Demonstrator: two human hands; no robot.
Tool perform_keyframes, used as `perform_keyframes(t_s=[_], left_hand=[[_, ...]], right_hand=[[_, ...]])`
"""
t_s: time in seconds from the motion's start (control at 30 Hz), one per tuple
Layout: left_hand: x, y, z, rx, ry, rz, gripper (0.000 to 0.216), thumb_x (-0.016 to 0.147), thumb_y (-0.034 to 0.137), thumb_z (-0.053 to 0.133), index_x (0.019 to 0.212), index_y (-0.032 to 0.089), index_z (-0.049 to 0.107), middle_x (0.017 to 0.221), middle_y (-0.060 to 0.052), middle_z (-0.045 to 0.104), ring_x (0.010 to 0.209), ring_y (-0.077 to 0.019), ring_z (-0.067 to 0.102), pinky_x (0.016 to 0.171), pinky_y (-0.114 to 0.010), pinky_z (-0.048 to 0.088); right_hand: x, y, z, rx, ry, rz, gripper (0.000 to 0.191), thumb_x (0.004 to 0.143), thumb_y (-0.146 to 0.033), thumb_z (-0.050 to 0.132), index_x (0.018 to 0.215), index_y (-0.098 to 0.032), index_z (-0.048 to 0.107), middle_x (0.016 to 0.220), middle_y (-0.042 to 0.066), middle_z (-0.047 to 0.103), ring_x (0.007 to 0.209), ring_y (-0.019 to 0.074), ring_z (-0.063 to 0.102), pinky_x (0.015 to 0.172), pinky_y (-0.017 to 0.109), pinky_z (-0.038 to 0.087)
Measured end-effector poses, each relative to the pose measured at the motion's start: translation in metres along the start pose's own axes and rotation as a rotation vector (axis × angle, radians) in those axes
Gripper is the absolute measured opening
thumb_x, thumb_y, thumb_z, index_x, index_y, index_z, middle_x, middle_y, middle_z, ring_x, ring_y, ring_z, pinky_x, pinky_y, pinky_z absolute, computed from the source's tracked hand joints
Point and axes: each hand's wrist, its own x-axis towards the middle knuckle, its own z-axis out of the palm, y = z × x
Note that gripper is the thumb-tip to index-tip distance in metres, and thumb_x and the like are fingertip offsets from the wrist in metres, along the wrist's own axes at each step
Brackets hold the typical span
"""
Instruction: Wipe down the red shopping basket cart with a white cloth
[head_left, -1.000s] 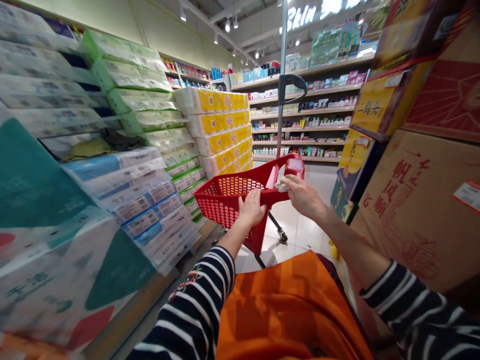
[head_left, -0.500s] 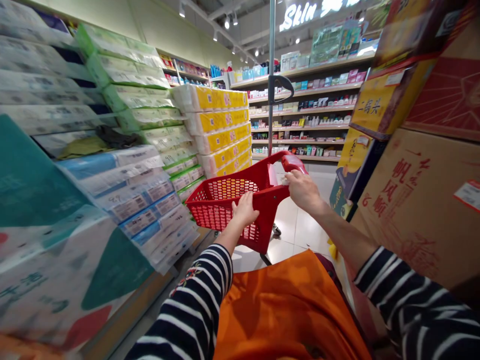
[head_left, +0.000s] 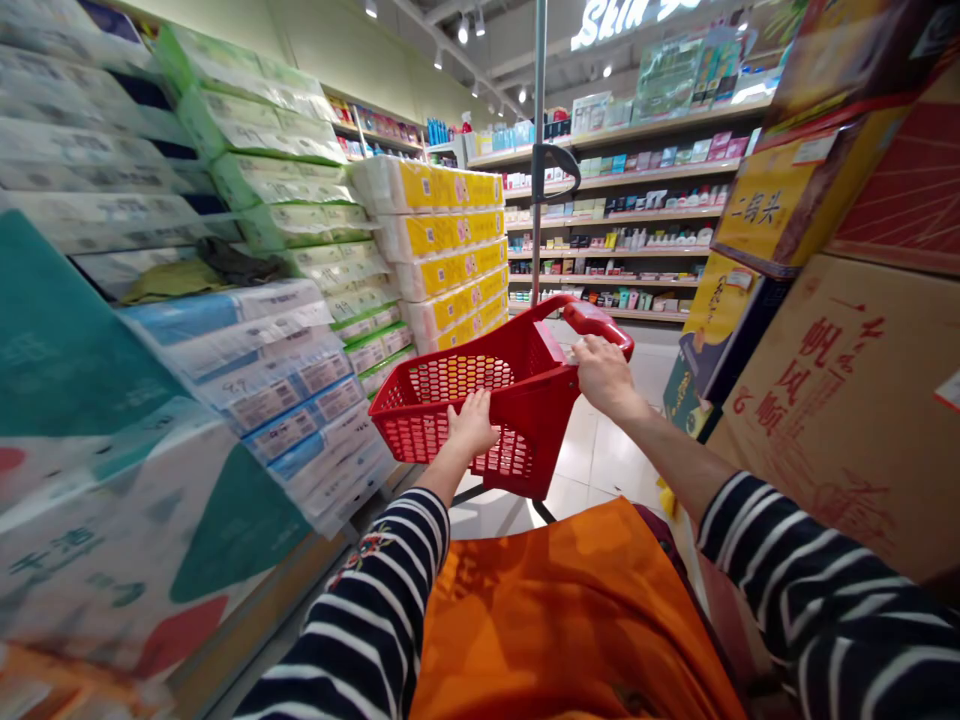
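1. Red plastic, smooth and glossy at the edges, forms the shopping cart (head_left: 555, 430); rows of small rounded holes pierce the walls of its basket, and yellow shows through some of them on the far side.
2. At the rear the wall is solid, with a paler pinkish panel catching the light, and a curved red handle (head_left: 598, 325) rises above it.
3. It stands ahead of the person on pale floor tiles (head_left: 592, 445), basket angled to the left, a dark leg visible below.
4. Bent over the near rim is the left hand (head_left: 474, 425); whether it clenches the rim, I cannot tell.
5. Fingers of the right hand (head_left: 602, 375) are curled closed on a small pale scrap (head_left: 577, 350), barely visible, at the cart's upper rear edge, just beside the handle.
6. Yellow-and-white packs (head_left: 454, 240) are stacked behind the basket; cardboard boxes (head_left: 840, 430) line the right side.
7. Behind the cart rises a metal pole (head_left: 537, 250).
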Motion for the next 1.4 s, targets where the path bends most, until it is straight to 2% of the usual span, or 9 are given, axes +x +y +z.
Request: perform_keyframes(t_s=[0.27, 0.37, 0.53, 0.8, 0.87, 1.0, 1.1, 1.3, 1.4], left_hand=[[-0.007, 0.006, -0.002, -0.04, -0.017, 0.041, 0.078, 0.072, 0.023, 0.051, 0.143, 0.024, 0.021, 0.155, -0.006, 0.016, 0.142, -0.0222, 0.015, 0.112, -0.056, 0.016], [-0.01, -0.005, 0.001, -0.053, -0.007, 0.024, 0.078, 0.072, 0.024, 0.051, 0.144, 0.021, 0.02, 0.155, -0.008, 0.016, 0.142, -0.0222, 0.015, 0.112, -0.055, 0.019], [-0.015, -0.038, 0.012, -0.028, 0.032, -0.201, 0.076, 0.074, 0.025, 0.05, 0.144, 0.018, 0.02, 0.155, -0.01, 0.016, 0.142, -0.0239, 0.013, 0.111, -0.055, 0.021], [-0.018, -0.051, 0.008, 0.018, -0.021, -0.135, 0.08, 0.072, 0.024, 0.053, 0.145, 0.022, 0.019, 0.155, -0.006, 0.015, 0.142, -0.0248, 0.011, 0.111, -0.057, 0.019], [-0.019, -0.055, 0.005, 0.014, -0.025, -0.134, 0.078, 0.073, 0.024, 0.053, 0.144, 0.023, 0.021, 0.155, -0.007, 0.016, 0.142, -0.0243, 0.012, 0.111, -0.057, 0.018], [-0.025, -0.074, 0.008, 0.008, 0.021, -0.322, 0.074, 0.075, 0.028, 0.054, 0.143, 0.022, 0.024, 0.155, -0.01, 0.015, 0.142, -0.0262, 0.013, 0.11, -0.058, 0.019], [-0.03, -0.087, 0.014, 0.013, 0.031, -0.357, 0.08, 0.073, 0.027, 0.057, 0.144, 0.022, 0.021, 0.156, -0.01, 0.01, 0.143, -0.0275, 0.007, 0.11, -0.058, 0.019], [-0.036, -0.094, 0.014, 0.026, 0.009, -0.282, 0.079, 0.073, 0.028, 0.057, 0.144, 0.025, 0.021, 0.156, -0.008, 0.011, 0.143, -0.0244, 0.008, 0.111, -0.056, 0.017], [-0.038, -0.103, 0.011, 0.026, 0.014, -0.254, 0.076, 0.073, 0.026, 0.054, 0.143, 0.026, 0.024, 0.155, -0.007, 0.014, 0.143, -0.024, 0.01, 0.111, -0.055, 0.018]], right_hand=[[-0.006, -0.063, 0.026, 0.016, -0.064, -0.229, 0.036, 0.094, -0.018, 0.032, 0.116, -0.013, 0.06, 0.123, 0.016, 0.054, 0.111, 0.0268, 0.047, 0.095, 0.037, 0.032], [0.002, -0.043, 0.019, 0.003, -0.087, -0.159, 0.036, 0.093, -0.017, 0.033, 0.115, -0.012, 0.06, 0.119, 0.017, 0.056, 0.106, 0.027, 0.051, 0.092, 0.038, 0.033], [0.014, -0.003, 0.01, -0.046, -0.036, 0.013, 0.037, 0.092, -0.017, 0.033, 0.117, -0.01, 0.059, 0.123, 0.019, 0.054, 0.108, 0.0298, 0.049, 0.092, 0.042, 0.033], [-0.005, -0.085, 0.047, 0.048, -0.068, -0.264, 0.037, 0.094, -0.019, 0.032, 0.119, -0.012, 0.058, 0.13, 0.017, 0.05, 0.117, 0.0268, 0.042, 0.098, 0.039, 0.03], [-0.003, -0.085, 0.047, 0.05, -0.079, -0.289, 0.036, 0.094, -0.019, 0.032, 0.118, -0.012, 0.058, 0.128, 0.017, 0.051, 0.115, 0.0265, 0.043, 0.096, 0.038, 0.031], [0.01, -0.054, 0.038, -0.001, -0.051, -0.167, 0.037, 0.095, -0.021, 0.031, 0.118, -0.012, 0.058, 0.125, 0.017, 0.052, 0.111, 0.0274, 0.046, 0.094, 0.04, 0.032], [0.013, -0.048, 0.041, -0.004, -0.032, -0.142, 0.037, 0.094, -0.021, 0.031, 0.118, -0.011, 0.058, 0.125, 0.018, 0.052, 0.111, 0.0283, 0.046, 0.094, 0.042, 0.032], [-0.005, -0.119, 0.07, 0.065, -0.065, -0.333, 0.037, 0.094, -0.019, 0.032, 0.123, -0.014, 0.055, 0.132, 0.016, 0.048, 0.119, 0.0267, 0.041, 0.099, 0.039, 0.03], [-0.004, -0.135, 0.073, 0.087, -0.097, -0.38, 0.038, 0.094, -0.019, 0.032, 0.124, -0.014, 0.053, 0.13, 0.016, 0.049, 0.116, 0.0262, 0.043, 0.098, 0.038, 0.031]])
